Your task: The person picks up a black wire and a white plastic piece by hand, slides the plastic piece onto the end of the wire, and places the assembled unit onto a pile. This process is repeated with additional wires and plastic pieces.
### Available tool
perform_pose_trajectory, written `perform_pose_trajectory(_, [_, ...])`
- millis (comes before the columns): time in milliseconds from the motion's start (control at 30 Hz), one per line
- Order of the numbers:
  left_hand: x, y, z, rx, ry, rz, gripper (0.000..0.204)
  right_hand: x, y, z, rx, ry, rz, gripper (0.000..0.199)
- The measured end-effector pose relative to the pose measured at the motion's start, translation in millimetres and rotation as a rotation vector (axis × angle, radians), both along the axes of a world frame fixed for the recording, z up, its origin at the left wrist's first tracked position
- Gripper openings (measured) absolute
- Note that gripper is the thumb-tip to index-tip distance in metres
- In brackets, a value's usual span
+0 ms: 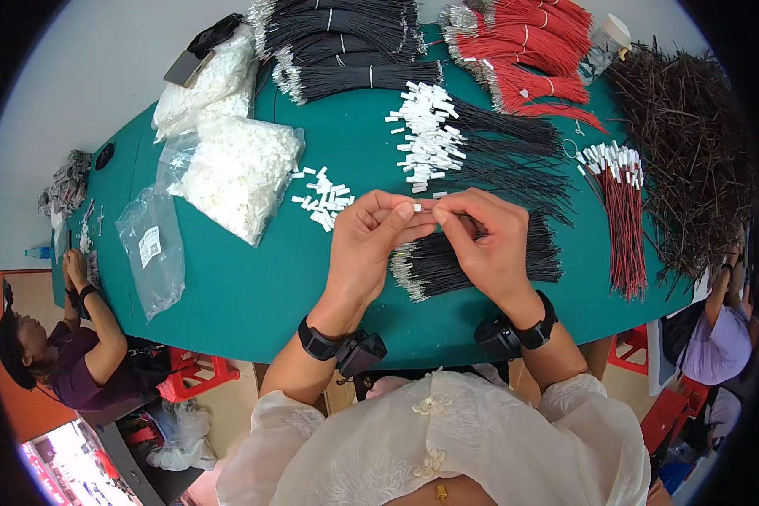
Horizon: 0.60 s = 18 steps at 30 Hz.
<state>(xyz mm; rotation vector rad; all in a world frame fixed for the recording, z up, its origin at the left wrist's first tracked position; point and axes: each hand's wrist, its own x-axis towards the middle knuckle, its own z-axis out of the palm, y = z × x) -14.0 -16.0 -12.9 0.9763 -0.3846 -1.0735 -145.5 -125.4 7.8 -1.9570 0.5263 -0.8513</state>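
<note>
My left hand point(364, 240) pinches a small white plastic connector point(417, 207) between thumb and forefinger. Close against it, the thumb and fingers of my right hand point(491, 244) are pressed together on what looks like the end of a thin wire, mostly hidden by the fingers. Below my hands lies a bundle of black wires point(455, 260) with bare metal ends on the left. Just beyond them are black wires point(510, 135) whose ends carry white connectors point(426, 135). Loose white connectors point(322, 201) are scattered to the left of my left hand.
A clear bag of white connectors point(236, 173) and a flat plastic bag point(153, 244) lie left on the green table point(244, 291). Black bundles point(346, 34) and red bundles point(527, 46) sit at the back. Red-black wires point(624, 228) and a dark wire heap point(683, 143) are right. People sit at both sides.
</note>
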Motion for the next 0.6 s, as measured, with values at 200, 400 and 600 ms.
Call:
perform_pose_trajectory(200, [0.9, -0.2, 0.1, 0.005, 0.005, -0.011, 0.013, -0.2, -2.5, -2.6, 0.055, -0.024, 0.036, 0.005])
perform_pose_trajectory(400, [-0.7, -0.2, -1.5, 0.007, -0.012, -0.005, 0.014, 0.8, 0.1, -1.0, -0.030, -0.018, 0.012, 0.007])
perform_pose_trajectory(600, [1.9, -1.2, -3.3, 0.028, -0.026, -0.007, 0.015, 0.0, -3.2, 6.3, 0.011, 0.019, 0.053, 0.007])
